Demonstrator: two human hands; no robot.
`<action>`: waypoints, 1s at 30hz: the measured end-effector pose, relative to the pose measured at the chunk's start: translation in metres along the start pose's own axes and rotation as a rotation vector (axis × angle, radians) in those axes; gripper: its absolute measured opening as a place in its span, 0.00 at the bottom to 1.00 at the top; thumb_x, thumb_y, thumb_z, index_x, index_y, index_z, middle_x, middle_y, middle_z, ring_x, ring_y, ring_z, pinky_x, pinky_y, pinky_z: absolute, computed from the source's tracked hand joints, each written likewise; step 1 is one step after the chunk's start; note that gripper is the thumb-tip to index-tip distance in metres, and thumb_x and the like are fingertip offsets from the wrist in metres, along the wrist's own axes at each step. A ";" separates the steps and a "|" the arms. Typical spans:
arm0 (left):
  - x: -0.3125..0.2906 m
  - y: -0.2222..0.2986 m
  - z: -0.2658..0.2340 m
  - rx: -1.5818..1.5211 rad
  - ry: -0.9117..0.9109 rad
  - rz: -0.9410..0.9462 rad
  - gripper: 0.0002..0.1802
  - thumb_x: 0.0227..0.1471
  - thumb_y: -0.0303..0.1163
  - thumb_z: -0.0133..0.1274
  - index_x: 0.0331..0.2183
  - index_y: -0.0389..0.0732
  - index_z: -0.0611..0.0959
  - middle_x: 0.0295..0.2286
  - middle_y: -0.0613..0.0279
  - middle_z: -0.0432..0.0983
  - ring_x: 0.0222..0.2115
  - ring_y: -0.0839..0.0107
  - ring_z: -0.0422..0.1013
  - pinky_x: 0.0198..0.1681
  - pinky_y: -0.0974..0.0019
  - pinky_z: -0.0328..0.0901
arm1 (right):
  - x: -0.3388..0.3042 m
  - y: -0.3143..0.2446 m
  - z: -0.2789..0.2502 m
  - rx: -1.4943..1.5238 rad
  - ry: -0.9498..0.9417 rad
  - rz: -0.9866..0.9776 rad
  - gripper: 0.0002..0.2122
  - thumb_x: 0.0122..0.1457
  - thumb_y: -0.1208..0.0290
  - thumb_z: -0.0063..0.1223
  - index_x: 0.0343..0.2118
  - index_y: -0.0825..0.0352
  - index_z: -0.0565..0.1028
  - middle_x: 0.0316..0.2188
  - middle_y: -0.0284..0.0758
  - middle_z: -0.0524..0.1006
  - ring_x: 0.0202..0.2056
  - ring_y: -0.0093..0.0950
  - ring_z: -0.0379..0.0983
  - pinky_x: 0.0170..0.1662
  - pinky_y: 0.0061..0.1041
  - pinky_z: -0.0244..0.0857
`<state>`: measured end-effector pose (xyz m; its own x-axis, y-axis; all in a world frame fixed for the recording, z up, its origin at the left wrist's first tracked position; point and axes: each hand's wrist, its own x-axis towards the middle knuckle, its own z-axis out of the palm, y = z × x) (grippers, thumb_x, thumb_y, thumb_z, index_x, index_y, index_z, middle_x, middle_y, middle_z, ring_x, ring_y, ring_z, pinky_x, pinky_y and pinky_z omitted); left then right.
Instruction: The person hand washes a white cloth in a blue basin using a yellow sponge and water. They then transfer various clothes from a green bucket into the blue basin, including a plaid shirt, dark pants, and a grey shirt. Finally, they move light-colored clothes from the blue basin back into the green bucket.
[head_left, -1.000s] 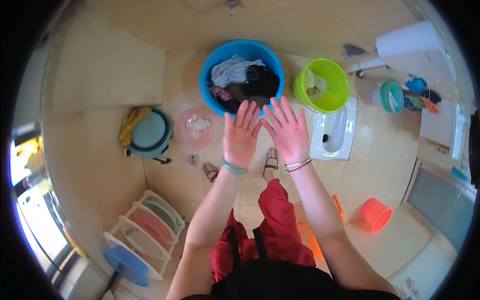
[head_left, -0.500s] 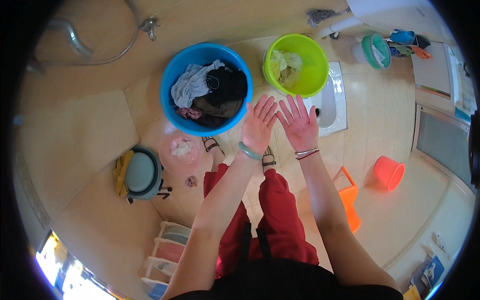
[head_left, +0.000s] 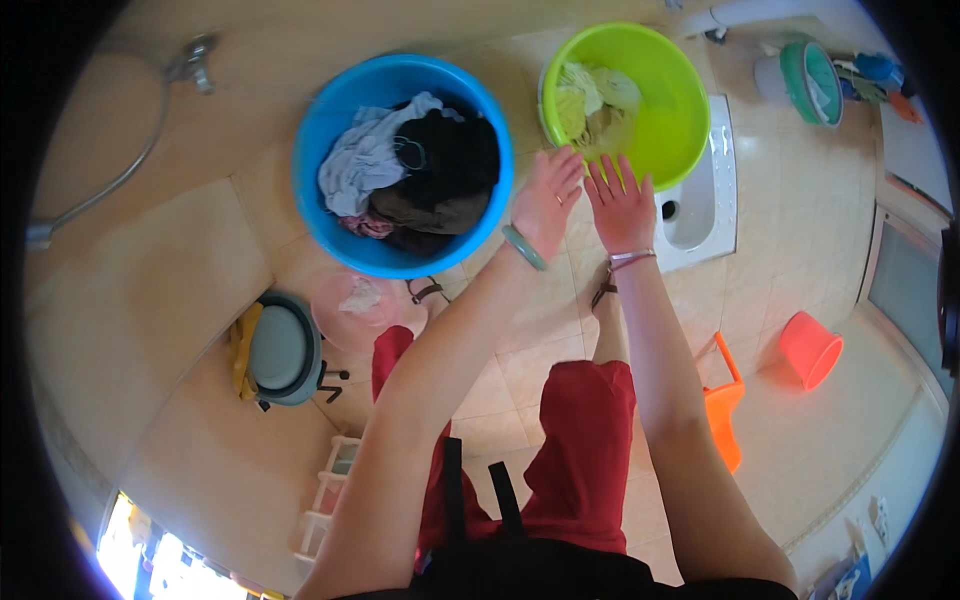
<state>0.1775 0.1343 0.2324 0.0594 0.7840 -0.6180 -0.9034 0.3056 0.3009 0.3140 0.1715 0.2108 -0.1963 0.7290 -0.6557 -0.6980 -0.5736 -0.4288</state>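
My left hand (head_left: 548, 203), with a green bangle on its wrist, is held out with nothing in it, between the two tubs. Its fingers reach toward the near rim of the lime green tub (head_left: 690, 140). My right hand (head_left: 624, 210) is spread open at the same rim, its fingertips overlapping the tub in the view; whether they touch it I cannot tell. Pale yellow and white cloths (head_left: 597, 98) lie in that tub. To the left stands a blue tub (head_left: 306, 165) holding grey-blue, black and brown clothes (head_left: 420, 170).
A white squat toilet (head_left: 715, 215) lies partly under the green tub. A pink basin (head_left: 345, 320) with a white cloth is beside a grey stool (head_left: 285, 345) on wheels. On the right are an orange stool (head_left: 724, 420) and an orange-pink bucket (head_left: 810, 350). A shower tap (head_left: 197, 65) is on the wall.
Both hands have moved up and to the right relative to my body, closer to the green tub. My feet are farther apart, and the view has shifted so the tubs appear larger.
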 end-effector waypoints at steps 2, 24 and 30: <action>0.024 -0.014 -0.003 0.013 0.005 0.001 0.33 0.59 0.51 0.32 0.57 0.38 0.58 0.57 0.56 0.55 0.59 0.64 0.50 0.60 0.61 0.45 | 0.027 0.003 -0.020 -0.152 -0.012 -0.048 0.25 0.63 0.55 0.34 0.58 0.66 0.56 0.58 0.40 0.59 0.58 0.37 0.55 0.59 0.36 0.49; 0.081 -0.063 0.006 0.118 0.266 0.121 0.34 0.60 0.45 0.34 0.59 0.35 0.48 0.61 0.53 0.40 0.62 0.62 0.38 0.63 0.58 0.37 | 0.067 0.001 -0.064 -2.234 -0.234 -0.546 0.09 0.49 0.75 0.45 0.35 0.62 0.72 0.28 0.36 0.77 0.33 0.33 0.74 0.35 0.31 0.63; 0.073 -0.073 -0.010 0.085 0.341 -0.002 0.33 0.60 0.45 0.33 0.60 0.39 0.47 0.61 0.53 0.37 0.62 0.61 0.35 0.63 0.57 0.36 | 0.035 0.012 -0.097 -2.325 -0.311 -0.588 0.07 0.50 0.75 0.45 0.32 0.62 0.73 0.29 0.32 0.76 0.31 0.27 0.74 0.35 0.27 0.62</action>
<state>0.2437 0.1640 0.1582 -0.0965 0.5622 -0.8214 -0.8641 0.3623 0.3495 0.3655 0.1538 0.1226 -0.5490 0.7855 -0.2857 0.8297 0.4710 -0.2995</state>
